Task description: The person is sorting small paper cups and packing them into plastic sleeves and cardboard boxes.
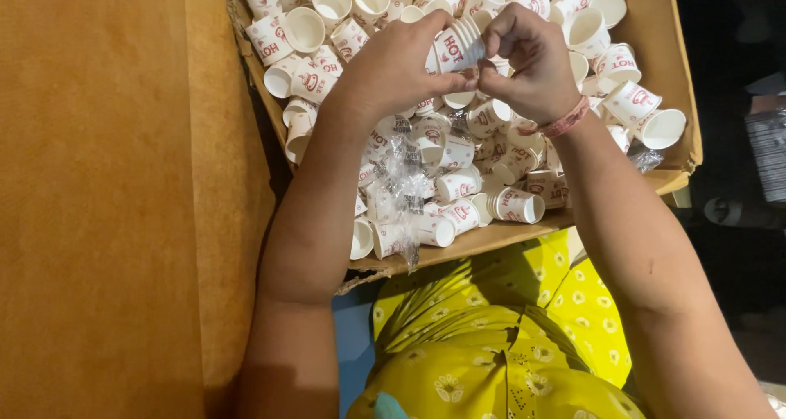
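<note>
A short stack of small white paper cups with red print (pixel 455 49) is held over a cardboard box (pixel 665 67). My left hand (pixel 393 63) grips the stack from the left, thumb along its underside. My right hand (pixel 528 58) pinches the stack's open rim end from the right, fingers curled. A red thread band sits on my right wrist. Below the hands the box is filled with several loose cups (pixel 458 181) of the same kind, lying on their sides or mouth-up. A crumpled clear plastic wrapper (pixel 405 181) lies among them.
An orange-brown cushioned surface (pixel 106 190) fills the left side, right against the box. My lap in yellow flowered cloth (pixel 491 337) lies under the box's near edge. Dark floor and a sandal (pixel 737 212) are at the right.
</note>
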